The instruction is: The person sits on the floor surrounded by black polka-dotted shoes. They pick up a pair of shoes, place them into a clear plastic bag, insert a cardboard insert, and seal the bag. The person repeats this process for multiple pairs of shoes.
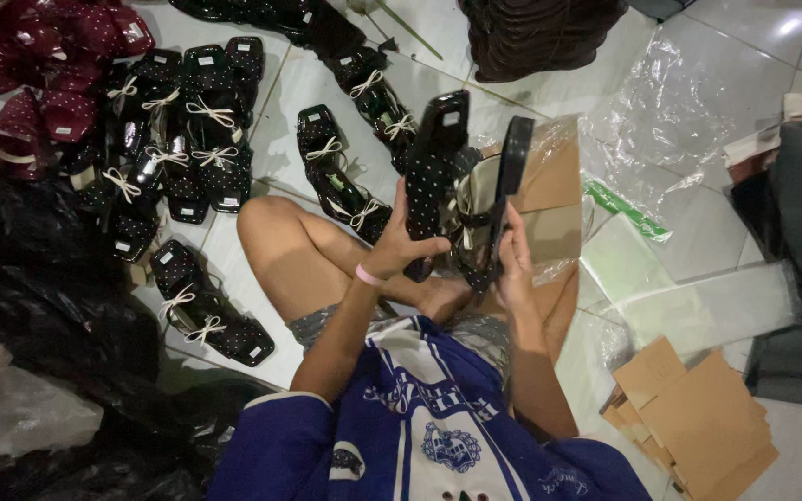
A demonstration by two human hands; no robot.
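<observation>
Here, at the centre of the frame, a black dotted sandal (435, 176) is gripped upright by the left hand (401, 243), fingers wrapped round its lower part, wrist bent upward. Just beside it, a second sandal (510, 181) is held edge-on by the right hand (515, 264), apparently closed about its lower edge. More bow-tied sandals (187, 153) are spread over the tiled floor (299, 93) at upper left.

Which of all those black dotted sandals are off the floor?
Just the two sandals in the person's hands: the left hand grips one sandal, the right hand the other. All the other sandals lie on the tiled floor.
</observation>
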